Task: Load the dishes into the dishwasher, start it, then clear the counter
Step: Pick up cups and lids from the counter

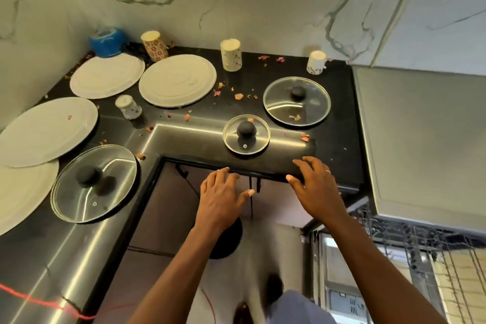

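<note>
A: So, which dish is closest?

B: The small lid (246,139), flat on the desk (342,118), knob (246,129) up. It's at about one o'clock from my left grip (223,192) and ten o'clock from my right grip (314,187). It's round, so there's no long axis to mind. Left looks slightly nearer.

A: Holding anything?

B: No. Both are released, spread and relaxed over the desk's front edge; whether they touch it I can't tell. The rack (410,239) sits at four o'clock of my right grip.

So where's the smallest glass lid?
In the head view, the smallest glass lid sits near the counter edge, beyond the left hand and right hand, left of a larger lid.
</note>
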